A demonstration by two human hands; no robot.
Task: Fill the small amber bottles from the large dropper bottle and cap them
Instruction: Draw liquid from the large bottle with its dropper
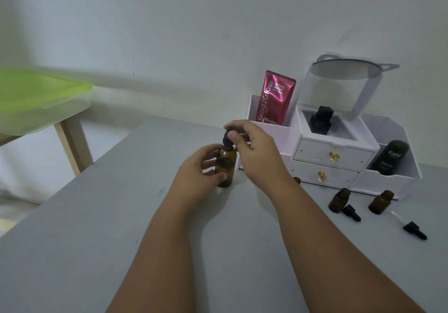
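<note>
The large amber dropper bottle [226,167] stands upright on the grey table [97,240]. My left hand [198,169] grips its body from the left. My right hand [252,147] pinches the black rubber bulb of its dropper cap [227,138] from above. Two small amber bottles [339,199] [381,201] stand uncapped to the right, in front of the organiser. A black dropper cap [351,212] lies beside the first, and another with a glass pipette [413,229] lies further right. A third small bottle [297,180] peeks out behind my right wrist.
A white drawer organiser [327,157] stands at the back right against the wall, holding a pink sachet [275,98], a black bottle [320,119], a dark tube [390,157] and a tilted mirror [344,68]. A green-lidded box [36,94] sits on a wooden table at left.
</note>
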